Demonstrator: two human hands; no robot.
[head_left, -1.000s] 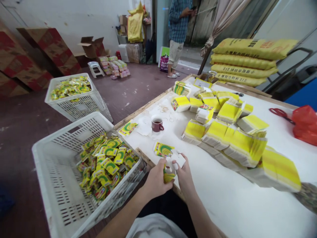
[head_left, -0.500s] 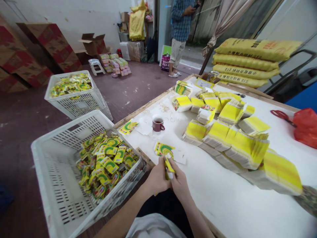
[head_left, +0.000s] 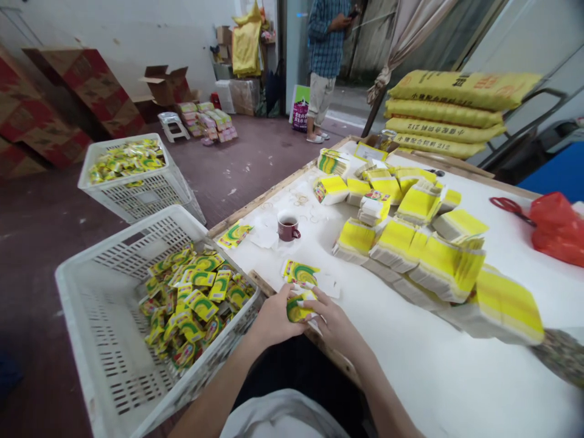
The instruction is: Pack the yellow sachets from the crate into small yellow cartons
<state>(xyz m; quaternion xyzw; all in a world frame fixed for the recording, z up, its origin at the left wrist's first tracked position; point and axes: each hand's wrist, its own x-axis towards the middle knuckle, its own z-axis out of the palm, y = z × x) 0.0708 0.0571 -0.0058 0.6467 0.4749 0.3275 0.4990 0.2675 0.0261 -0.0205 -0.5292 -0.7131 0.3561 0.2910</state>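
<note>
A small yellow-and-green packet (head_left: 297,309) is between my two hands at the table's near edge, its printed face turned up. My left hand (head_left: 274,316) grips it from the left, the thumb along the near side. From the right, the fingers of my right hand (head_left: 335,322) close over its edge. Just beyond the fingertips lies a flat yellow-and-green printed wrapper (head_left: 300,272) with white paper (head_left: 329,283) beside it. Left of my hands, a white plastic crate (head_left: 75,286) holds a heap of similar packets (head_left: 198,298).
A maroon mug (head_left: 288,230) of dark liquid stands past my hands. Stacks of yellow wrappers (head_left: 422,243) cover the table's middle. Red scissors (head_left: 506,205) and a red bag (head_left: 559,228) lie far right. Behind are a second crate (head_left: 137,198), yellow sacks (head_left: 456,109) and a standing person (head_left: 325,67).
The packet has turned from edge-on to face-up between my hands. My right hand's fingers have spread across its side, and my left hand has shifted slightly left.
</note>
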